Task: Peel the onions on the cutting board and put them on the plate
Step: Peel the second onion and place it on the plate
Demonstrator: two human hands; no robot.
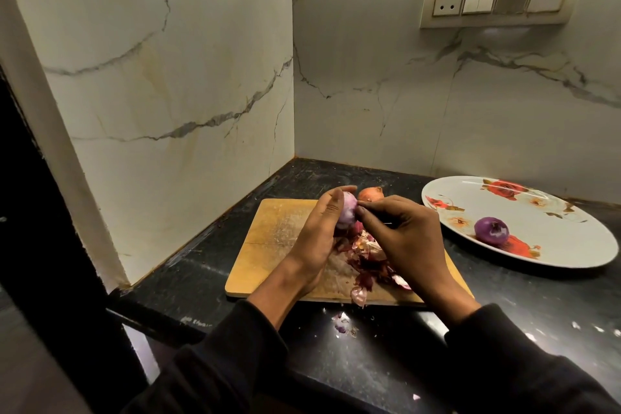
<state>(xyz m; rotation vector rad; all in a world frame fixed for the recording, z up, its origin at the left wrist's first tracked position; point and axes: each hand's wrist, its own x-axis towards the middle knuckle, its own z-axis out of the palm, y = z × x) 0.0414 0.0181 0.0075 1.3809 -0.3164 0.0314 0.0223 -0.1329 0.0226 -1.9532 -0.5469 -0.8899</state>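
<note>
You are working at a dark surface point(437, 363) in a marble-walled corner; your left hand point(319, 232) is gripping an onion point(346, 212) above the cutting board point(268, 245), your right hand point(403, 232) pinching its skin, the plate point(554, 245) lying alongside.

Both hands point(356, 232) peel an onion point(347, 212) above the cutting board point(268, 242).
</note>
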